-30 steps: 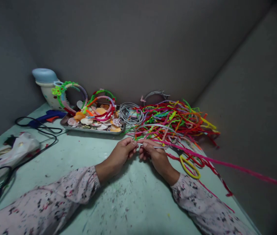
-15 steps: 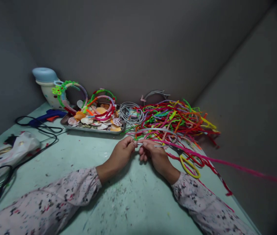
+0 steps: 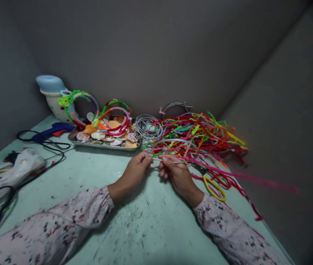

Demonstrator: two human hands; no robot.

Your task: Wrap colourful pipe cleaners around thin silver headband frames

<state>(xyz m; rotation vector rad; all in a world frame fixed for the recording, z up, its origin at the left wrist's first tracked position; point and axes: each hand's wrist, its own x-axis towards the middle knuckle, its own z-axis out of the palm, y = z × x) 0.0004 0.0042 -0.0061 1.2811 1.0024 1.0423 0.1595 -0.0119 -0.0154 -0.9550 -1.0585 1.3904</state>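
Over the green worktop (image 3: 98, 170), the left hand (image 3: 136, 168) and right hand (image 3: 178, 176) pinch a bent grey wire (image 3: 156, 159) between them — a pink fuzzy stem (image 3: 250, 177) trailing past the right. The step seems to be wrapping; the next turn probably calls for a steady left pinch.
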